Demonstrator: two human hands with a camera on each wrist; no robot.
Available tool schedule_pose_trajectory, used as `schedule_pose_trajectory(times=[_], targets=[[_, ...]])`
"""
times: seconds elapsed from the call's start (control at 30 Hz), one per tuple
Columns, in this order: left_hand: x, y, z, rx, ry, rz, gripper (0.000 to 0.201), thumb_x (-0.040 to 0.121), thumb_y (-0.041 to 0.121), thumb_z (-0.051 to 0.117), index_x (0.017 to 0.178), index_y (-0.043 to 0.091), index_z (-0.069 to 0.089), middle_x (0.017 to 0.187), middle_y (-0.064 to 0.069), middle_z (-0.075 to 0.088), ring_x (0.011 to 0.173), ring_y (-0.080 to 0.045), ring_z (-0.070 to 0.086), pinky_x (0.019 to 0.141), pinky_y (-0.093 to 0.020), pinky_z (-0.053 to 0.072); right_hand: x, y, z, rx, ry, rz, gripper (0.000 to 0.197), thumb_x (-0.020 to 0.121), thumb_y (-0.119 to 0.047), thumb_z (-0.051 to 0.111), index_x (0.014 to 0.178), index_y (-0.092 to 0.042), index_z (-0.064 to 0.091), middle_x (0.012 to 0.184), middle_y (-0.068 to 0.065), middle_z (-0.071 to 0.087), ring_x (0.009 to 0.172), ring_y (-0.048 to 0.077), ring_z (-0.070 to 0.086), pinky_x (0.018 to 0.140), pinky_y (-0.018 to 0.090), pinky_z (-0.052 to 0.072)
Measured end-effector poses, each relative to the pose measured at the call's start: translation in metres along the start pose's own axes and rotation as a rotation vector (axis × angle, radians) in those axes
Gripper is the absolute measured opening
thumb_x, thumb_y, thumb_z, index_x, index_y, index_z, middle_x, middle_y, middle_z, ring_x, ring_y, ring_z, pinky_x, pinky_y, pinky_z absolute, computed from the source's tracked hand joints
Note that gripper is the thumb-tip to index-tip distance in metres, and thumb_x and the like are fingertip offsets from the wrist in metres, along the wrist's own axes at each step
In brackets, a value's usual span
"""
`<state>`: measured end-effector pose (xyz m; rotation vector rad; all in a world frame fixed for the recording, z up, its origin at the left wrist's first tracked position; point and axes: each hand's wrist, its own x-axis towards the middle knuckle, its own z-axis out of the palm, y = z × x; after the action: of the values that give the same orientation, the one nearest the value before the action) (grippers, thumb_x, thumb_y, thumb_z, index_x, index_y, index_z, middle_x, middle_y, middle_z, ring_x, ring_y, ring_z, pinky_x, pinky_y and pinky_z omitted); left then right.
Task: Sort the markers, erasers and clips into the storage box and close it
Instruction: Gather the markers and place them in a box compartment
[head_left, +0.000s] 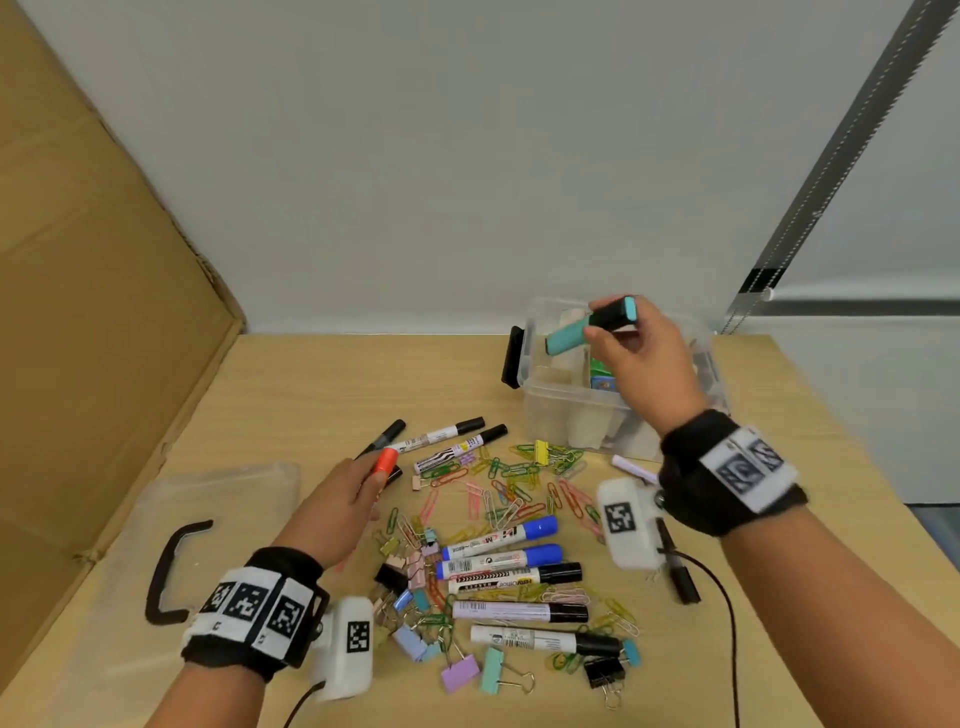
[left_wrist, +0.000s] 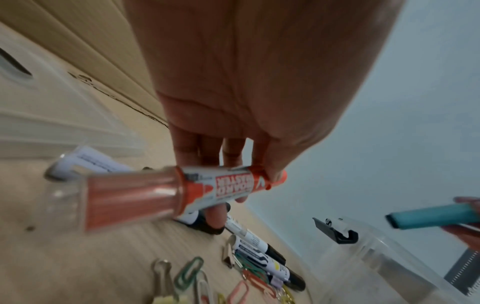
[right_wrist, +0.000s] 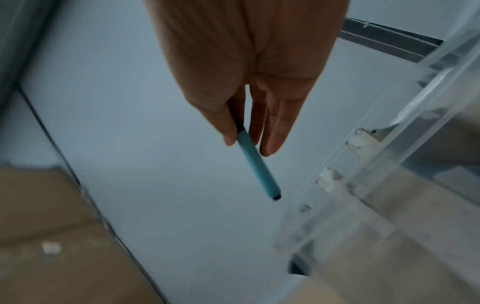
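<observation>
Both hands are busy: right hand (head_left: 644, 358) pinches a teal marker (head_left: 589, 325) right over the open clear storage box (head_left: 540, 400) at the back of the bench (head_left: 311, 384), left hand (head_left: 337, 504) grips a red-capped marker (left_wrist: 182, 189). Loads of markers (head_left: 498, 566) and clips (head_left: 514, 483) scattered in front, lid (head_left: 218, 499) lying off to the left.

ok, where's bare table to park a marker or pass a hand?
Bare wood: the strip between the cardboard panel and the storage box, behind the black markers; also the table's right edge beyond the right hand. Crowded: the middle, clips and markers throughout. The lid fills the near left.
</observation>
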<state>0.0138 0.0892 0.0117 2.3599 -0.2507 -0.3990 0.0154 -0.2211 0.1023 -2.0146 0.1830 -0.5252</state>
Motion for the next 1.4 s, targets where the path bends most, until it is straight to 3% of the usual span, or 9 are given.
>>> schedule_pose_trajectory(times=[0.2, 0.47, 0.6, 0.73, 0.83, 0.93, 1.13, 1.27, 1.4], targets=[[-0.003, -0.001, 0.008, 0.003, 0.065, 0.039, 0.046, 0.100, 0.038, 0.024, 0.146, 0.030, 0.026, 0.110, 0.001, 0.046, 0.092, -0.015, 0.058, 0.075, -0.024, 0.043, 0.042, 0.018, 0.052, -0.433, -0.134, 0.183, 0.048, 0.097, -0.012, 0.047, 0.141, -0.015, 0.027, 0.115, 0.017, 0.061, 0.102, 0.031, 0.062, 0.082, 0.037, 0.052], [-0.005, 0.005, 0.027, -0.017, 0.137, 0.085, 0.046, 0.100, 0.041, 0.026, 0.145, 0.035, 0.025, 0.139, -0.002, 0.044, 0.107, -0.026, 0.059, 0.086, -0.029, 0.046, 0.080, 0.011, 0.059, -0.734, -0.442, 0.342, 0.043, 0.098, -0.008, 0.038, 0.141, -0.001, 0.035, 0.145, 0.019, 0.040, 0.133, 0.032, 0.041, 0.107, 0.036, 0.036], [-0.004, 0.010, 0.035, -0.051, 0.186, 0.089, 0.042, 0.099, 0.042, 0.032, 0.140, 0.036, 0.034, 0.132, 0.007, 0.054, 0.101, -0.016, 0.062, 0.083, -0.027, 0.050, 0.053, 0.025, 0.023, -0.456, -0.199, 0.164, 0.043, 0.097, -0.007, 0.036, 0.140, -0.009, 0.043, 0.144, 0.013, 0.045, 0.130, 0.028, 0.045, 0.107, 0.035, 0.035], [0.001, 0.025, 0.044, -0.056, 0.235, 0.092, 0.035, 0.098, 0.041, 0.035, 0.132, 0.039, 0.041, 0.114, 0.006, 0.063, 0.085, -0.006, 0.060, 0.069, -0.021, 0.047, 0.004, 0.068, -0.027, -0.674, 0.031, -0.022, 0.038, 0.096, -0.015, 0.042, 0.133, -0.007, 0.049, 0.141, 0.012, 0.046, 0.129, 0.027, 0.043, 0.110, 0.039, 0.034], [0.009, 0.067, 0.046, -0.083, 0.253, 0.155, 0.038, 0.099, 0.038, 0.035, 0.136, 0.036, 0.040, 0.116, 0.010, 0.054, 0.097, -0.001, 0.054, 0.076, -0.011, 0.041, -0.022, 0.103, -0.051, -0.845, 0.057, -0.006, 0.052, 0.097, -0.033, 0.038, 0.140, -0.004, 0.040, 0.149, 0.015, 0.037, 0.135, 0.030, 0.036, 0.112, 0.044, 0.032], [0.031, 0.122, 0.047, -0.027, 0.272, 0.256, 0.044, 0.101, 0.032, 0.030, 0.145, 0.032, 0.028, 0.112, 0.005, 0.045, 0.077, 0.000, 0.050, 0.062, -0.004, 0.042, -0.032, 0.124, -0.054, -0.758, 0.035, -0.020, 0.063, 0.097, -0.044, 0.024, 0.148, -0.007, 0.026, 0.157, 0.009, 0.023, 0.142, 0.026, 0.026, 0.115, 0.043, 0.030], [0.106, 0.199, 0.069, 0.308, 0.249, 0.282, 0.055, 0.095, 0.014, 0.040, 0.147, 0.016, 0.022, 0.125, -0.010, 0.045, 0.106, -0.024, 0.051, 0.093, -0.037, 0.048, -0.035, 0.133, -0.048, -0.674, 0.073, -0.036, 0.060, 0.097, -0.043, 0.023, 0.149, -0.013, 0.023, 0.160, 0.000, 0.014, 0.146, 0.019, 0.015, 0.112, 0.040, 0.035], [0.143, 0.217, 0.093, 0.508, 0.132, 0.155, 0.045, 0.095, 0.007, 0.038, 0.139, 0.002, 0.031, 0.133, -0.018, 0.047, 0.121, -0.032, 0.046, 0.101, -0.040, 0.041, -0.036, 0.132, -0.047, -0.681, 0.080, -0.024, 0.062, 0.097, -0.045, 0.021, 0.148, -0.012, 0.029, 0.159, 0.002, 0.016, 0.146, 0.021, 0.016, 0.108, 0.042, 0.040], [0.156, 0.211, 0.099, 0.479, 0.002, 0.099, 0.034, 0.096, 0.008, 0.038, 0.128, -0.001, 0.042, 0.128, -0.018, 0.053, 0.117, -0.032, 0.053, 0.098, -0.037, 0.041, -0.036, 0.134, -0.048, -0.711, 0.075, -0.028, 0.063, 0.097, -0.047, 0.017, 0.146, -0.010, 0.032, 0.159, 0.004, 0.016, 0.146, 0.022, 0.016, 0.109, 0.041, 0.039]])
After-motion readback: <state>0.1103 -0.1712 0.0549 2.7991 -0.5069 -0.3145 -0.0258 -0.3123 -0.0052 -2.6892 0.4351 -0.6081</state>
